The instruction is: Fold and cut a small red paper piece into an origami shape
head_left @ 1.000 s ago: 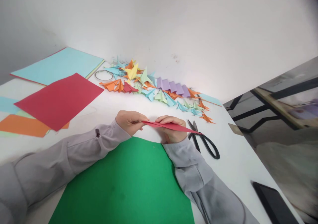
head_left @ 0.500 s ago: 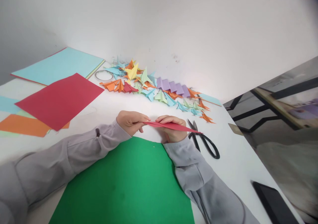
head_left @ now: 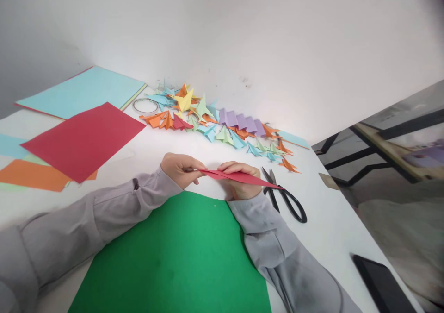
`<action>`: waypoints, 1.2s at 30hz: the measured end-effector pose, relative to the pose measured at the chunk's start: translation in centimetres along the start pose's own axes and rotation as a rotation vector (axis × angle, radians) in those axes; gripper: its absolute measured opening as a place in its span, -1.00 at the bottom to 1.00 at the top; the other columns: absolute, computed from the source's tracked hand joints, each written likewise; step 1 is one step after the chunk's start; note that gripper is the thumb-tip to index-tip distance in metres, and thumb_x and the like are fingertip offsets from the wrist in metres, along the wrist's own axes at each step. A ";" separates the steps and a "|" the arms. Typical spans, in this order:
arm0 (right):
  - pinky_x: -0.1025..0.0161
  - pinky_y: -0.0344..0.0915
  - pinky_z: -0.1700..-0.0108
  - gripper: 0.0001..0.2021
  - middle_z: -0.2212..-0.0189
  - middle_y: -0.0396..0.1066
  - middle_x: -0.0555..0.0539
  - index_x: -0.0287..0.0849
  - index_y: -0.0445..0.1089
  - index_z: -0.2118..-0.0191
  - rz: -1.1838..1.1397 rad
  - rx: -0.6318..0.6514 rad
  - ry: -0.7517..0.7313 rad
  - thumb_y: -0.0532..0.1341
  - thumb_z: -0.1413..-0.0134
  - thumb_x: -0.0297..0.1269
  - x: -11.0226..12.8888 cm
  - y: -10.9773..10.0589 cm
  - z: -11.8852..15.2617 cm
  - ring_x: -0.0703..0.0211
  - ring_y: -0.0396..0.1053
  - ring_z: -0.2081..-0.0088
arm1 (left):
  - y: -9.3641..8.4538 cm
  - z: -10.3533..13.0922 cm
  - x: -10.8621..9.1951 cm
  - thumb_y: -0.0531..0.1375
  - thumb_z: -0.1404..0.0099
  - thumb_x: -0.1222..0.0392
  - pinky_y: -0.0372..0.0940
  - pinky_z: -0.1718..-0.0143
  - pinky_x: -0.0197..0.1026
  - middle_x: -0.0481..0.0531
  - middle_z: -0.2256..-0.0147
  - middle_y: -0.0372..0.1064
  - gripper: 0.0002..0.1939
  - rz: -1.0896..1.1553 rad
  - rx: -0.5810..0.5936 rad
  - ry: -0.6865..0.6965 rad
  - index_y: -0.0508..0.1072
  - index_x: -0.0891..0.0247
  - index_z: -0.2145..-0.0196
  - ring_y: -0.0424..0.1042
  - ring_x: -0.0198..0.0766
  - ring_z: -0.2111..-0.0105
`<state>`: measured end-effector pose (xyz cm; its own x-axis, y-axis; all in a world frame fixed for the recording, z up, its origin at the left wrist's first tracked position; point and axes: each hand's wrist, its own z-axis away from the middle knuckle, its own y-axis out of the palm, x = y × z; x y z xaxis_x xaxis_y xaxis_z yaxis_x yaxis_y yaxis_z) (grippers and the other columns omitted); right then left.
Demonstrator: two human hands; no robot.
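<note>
Pinching red paper point(head_left: 239, 177), maybe partly folded, in left hand point(head_left: 179, 170) and right hand point(head_left: 246, 191), twelve o'clock from green sheet point(head_left: 166, 257). Folded already: origami shapes point(head_left: 225, 135) beyond. Not folded: red sheet point(head_left: 83, 141) at ten o'clock.

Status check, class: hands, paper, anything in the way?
Left hand pinching one end of folded red paper; right hand gripping its middle. Other tip overlaps scissors in view; contact unclear.

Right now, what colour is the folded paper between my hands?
Red; the folded paper shows in the head view.
</note>
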<state>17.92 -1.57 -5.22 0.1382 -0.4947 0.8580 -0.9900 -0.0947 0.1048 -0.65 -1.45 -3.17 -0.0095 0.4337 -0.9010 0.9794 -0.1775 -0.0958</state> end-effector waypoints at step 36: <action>0.30 0.37 0.47 -0.78 0.65 0.38 0.07 -0.17 0.41 0.58 -0.300 -0.277 0.413 0.45 0.42 -0.29 1.0 4.0 0.7 0.28 0.34 0.56 | 0.7 -0.8 -2.9 0.44 0.37 0.22 0.23 0.78 -0.36 -0.07 0.81 0.31 -0.69 0.298 0.002 -0.683 0.36 0.34 0.71 0.29 -0.36 0.79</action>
<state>14.07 -3.01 -4.32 0.4457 -0.0979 0.8898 -0.8879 0.0779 0.4534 0.27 -2.12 -0.29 0.1330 -0.2783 -0.9513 0.9597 -0.2035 0.1937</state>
